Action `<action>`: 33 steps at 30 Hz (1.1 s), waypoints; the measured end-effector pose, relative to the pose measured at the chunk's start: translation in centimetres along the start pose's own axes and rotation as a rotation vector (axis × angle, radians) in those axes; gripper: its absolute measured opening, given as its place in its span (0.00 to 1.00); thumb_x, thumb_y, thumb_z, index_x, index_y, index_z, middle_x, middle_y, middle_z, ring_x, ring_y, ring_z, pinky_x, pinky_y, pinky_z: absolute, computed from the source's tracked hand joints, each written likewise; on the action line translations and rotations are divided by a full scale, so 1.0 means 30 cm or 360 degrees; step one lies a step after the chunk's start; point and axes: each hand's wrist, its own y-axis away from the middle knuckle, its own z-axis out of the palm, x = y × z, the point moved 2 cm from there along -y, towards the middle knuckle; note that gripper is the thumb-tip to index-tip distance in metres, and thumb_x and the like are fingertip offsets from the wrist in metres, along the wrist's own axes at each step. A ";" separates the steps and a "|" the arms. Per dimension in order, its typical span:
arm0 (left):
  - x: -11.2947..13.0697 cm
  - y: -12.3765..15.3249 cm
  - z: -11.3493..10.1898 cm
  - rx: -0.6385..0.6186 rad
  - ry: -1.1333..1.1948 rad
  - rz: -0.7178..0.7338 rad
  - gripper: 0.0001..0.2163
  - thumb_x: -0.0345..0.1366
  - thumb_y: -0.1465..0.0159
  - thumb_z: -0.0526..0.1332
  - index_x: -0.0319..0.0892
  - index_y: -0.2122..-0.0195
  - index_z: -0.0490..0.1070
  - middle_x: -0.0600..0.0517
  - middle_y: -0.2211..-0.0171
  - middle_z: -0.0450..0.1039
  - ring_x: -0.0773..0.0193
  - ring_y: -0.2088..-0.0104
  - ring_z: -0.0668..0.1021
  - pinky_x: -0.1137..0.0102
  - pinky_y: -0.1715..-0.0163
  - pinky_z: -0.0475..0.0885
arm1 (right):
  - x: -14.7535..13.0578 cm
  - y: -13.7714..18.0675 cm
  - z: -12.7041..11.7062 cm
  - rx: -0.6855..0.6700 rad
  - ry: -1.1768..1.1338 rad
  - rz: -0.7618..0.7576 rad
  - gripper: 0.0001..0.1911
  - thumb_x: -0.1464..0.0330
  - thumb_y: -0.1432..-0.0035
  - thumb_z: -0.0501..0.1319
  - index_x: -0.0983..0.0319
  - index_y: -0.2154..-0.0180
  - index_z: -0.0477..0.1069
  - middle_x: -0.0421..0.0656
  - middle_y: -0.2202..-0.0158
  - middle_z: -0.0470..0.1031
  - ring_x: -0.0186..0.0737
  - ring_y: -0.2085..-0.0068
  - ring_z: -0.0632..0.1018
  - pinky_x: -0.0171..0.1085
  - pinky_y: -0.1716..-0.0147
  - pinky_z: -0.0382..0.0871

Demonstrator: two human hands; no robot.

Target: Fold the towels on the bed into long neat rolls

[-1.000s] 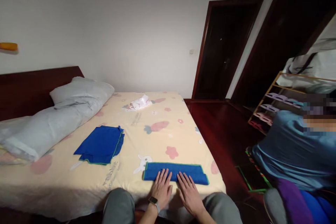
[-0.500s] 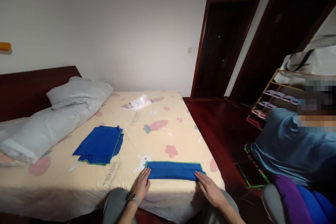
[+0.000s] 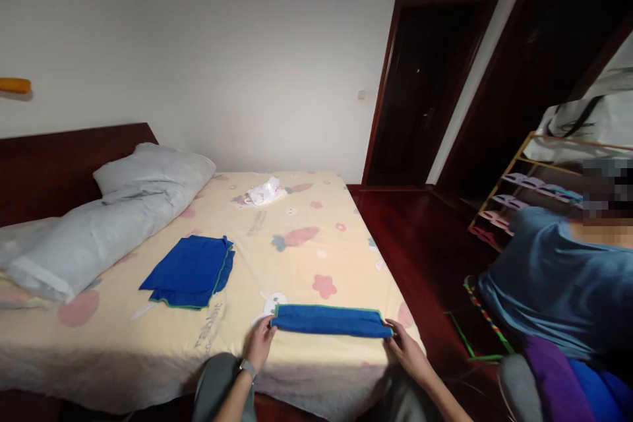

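Note:
A blue towel with a green edge [image 3: 330, 320] lies folded into a long narrow strip near the front edge of the bed [image 3: 277, 247]. My left hand [image 3: 259, 344] pinches its left end and my right hand [image 3: 406, 349] grips its right end. The strip looks slightly lifted at the ends. A second stack of folded blue cloths [image 3: 190, 270] rests further left on the sheet, out of reach of both hands. My knees in grey trousers show at the bottom of the view.
A grey pillow and rolled duvet [image 3: 99, 211] lie along the dark headboard on the left. A white plastic bag [image 3: 264, 192] sits at the far end. On the right a person in a blue shirt [image 3: 554, 283] bends over beside a wooden shoe rack [image 3: 524, 191]. Dark doorways stand behind.
My hands slid apart from the middle of the towel to its two ends, then closed on them. The towel strip now looks narrower and slightly raised.

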 end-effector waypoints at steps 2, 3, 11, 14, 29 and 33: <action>0.016 -0.016 0.008 0.0069 0.0017 -0.0020 0.19 0.47 0.37 0.56 0.44 0.50 0.76 0.46 0.51 0.81 0.53 0.50 0.82 0.60 0.48 0.77 | 0.000 -0.021 0.006 0.0022 -0.0113 0.0116 0.28 0.50 0.44 0.55 0.58 0.48 0.71 0.49 0.51 0.81 0.50 0.52 0.82 0.44 0.50 0.75; 0.027 -0.028 0.011 0.0101 -0.0013 -0.0048 0.19 0.47 0.36 0.56 0.43 0.51 0.76 0.46 0.52 0.81 0.54 0.51 0.82 0.61 0.49 0.77 | -0.003 -0.034 0.009 0.0037 -0.0108 0.0174 0.27 0.49 0.44 0.54 0.58 0.50 0.72 0.48 0.54 0.82 0.50 0.53 0.82 0.43 0.52 0.76; 0.094 -0.201 0.046 0.0082 -0.0458 -0.0356 0.11 0.34 0.34 0.57 0.43 0.53 0.75 0.46 0.55 0.82 0.59 0.53 0.82 0.69 0.53 0.73 | -0.010 -0.172 0.028 0.0046 0.0322 0.0370 0.25 0.54 0.39 0.47 0.61 0.58 0.75 0.54 0.55 0.82 0.52 0.53 0.82 0.44 0.52 0.72; 0.095 -0.249 0.048 0.0047 -0.0615 -0.0421 0.13 0.31 0.34 0.57 0.44 0.50 0.73 0.47 0.57 0.82 0.58 0.55 0.82 0.68 0.55 0.72 | -0.007 -0.189 0.029 0.0005 0.0472 0.0347 0.26 0.53 0.37 0.46 0.62 0.59 0.75 0.57 0.58 0.82 0.56 0.53 0.81 0.47 0.54 0.71; 0.344 -0.125 0.305 -0.0211 -0.1116 0.1095 0.26 0.42 0.27 0.50 0.50 0.29 0.55 0.50 0.28 0.56 0.54 0.29 0.59 0.53 0.30 0.54 | -0.410 -0.132 0.317 0.0198 0.0679 -0.0658 0.27 0.60 0.31 0.51 0.57 0.34 0.62 0.46 0.34 0.67 0.53 0.34 0.68 0.52 0.34 0.61; 0.266 -0.129 0.359 -0.0291 -0.1272 0.1105 0.28 0.45 0.27 0.50 0.48 0.27 0.49 0.49 0.29 0.58 0.55 0.30 0.61 0.53 0.31 0.57 | -0.449 -0.124 0.418 0.0041 0.0893 -0.0887 0.31 0.65 0.32 0.52 0.58 0.29 0.53 0.44 0.31 0.61 0.53 0.33 0.66 0.50 0.33 0.62</action>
